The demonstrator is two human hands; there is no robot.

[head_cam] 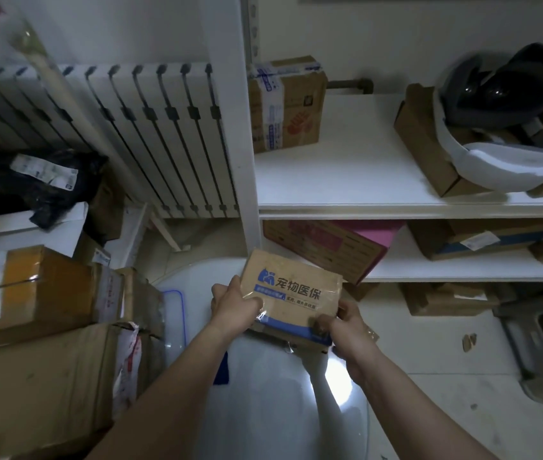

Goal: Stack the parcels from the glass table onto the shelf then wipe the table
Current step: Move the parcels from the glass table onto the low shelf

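Both hands hold one small cardboard parcel (291, 293) between them. The left hand (235, 305) grips its left end, thumb on the top face and fingers curled under. The right hand (349, 330) pinches the near right corner, fingers wrapped over the blue-striped edge. The parcel is tilted, with its printed top towards the camera, and sits over the far edge of the round glass table (263, 419). Whether its underside touches the glass cannot be told.

Just beyond the parcel stands the white shelf (346, 174). On the upper board a taped brown box (285, 104) stands upright in the back left corner, well apart from an open box (429, 144) at the right. The lower board (445, 270) carries several more boxes, one with a pink side (376, 234). Left of the shelf is a white radiator (130, 127). Two large boxes (31, 327) are stacked at the left, just beside the table, with a black plastic-wrapped package (47, 180) further back.
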